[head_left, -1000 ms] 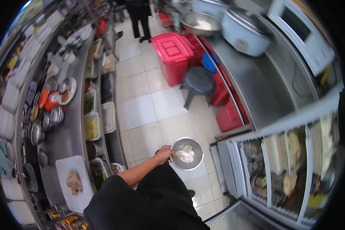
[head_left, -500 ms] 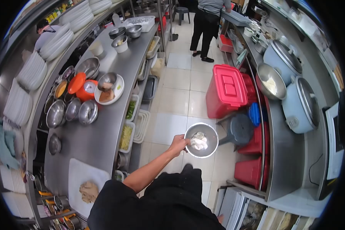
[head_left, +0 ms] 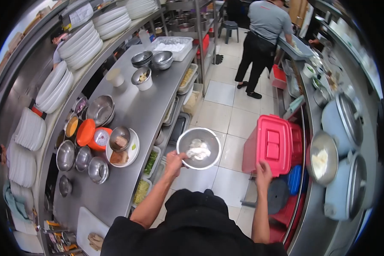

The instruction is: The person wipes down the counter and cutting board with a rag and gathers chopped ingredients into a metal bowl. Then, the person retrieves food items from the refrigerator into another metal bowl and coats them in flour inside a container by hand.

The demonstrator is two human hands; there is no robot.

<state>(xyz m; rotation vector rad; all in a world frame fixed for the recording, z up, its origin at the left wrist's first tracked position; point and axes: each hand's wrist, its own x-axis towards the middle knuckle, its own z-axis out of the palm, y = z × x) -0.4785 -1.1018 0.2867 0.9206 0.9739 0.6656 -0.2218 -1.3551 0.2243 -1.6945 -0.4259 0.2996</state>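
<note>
A round metal bowl (head_left: 212, 147) with whitish pieces of food (head_left: 198, 150) inside is held over the floor in front of me. My left hand (head_left: 174, 164) grips its left rim, fingers closed on it. My right hand (head_left: 263, 172) is raised on the right, in front of the red lidded bin (head_left: 260, 145); its fingers are loosely bent and apart, and nothing shows in them.
On the left, a steel counter (head_left: 128, 100) carries bowls, an orange scale (head_left: 101, 137) and a white cutting board (head_left: 87, 226). A co-worker (head_left: 262, 38) stands ahead at the right counter. Rice cookers (head_left: 345, 187) and a wide bowl (head_left: 330, 168) are at right.
The view has turned away from the open fridge towards the aisle and come closer to the red bin. My right hand has come into view. The bowl remains in my left hand.
</note>
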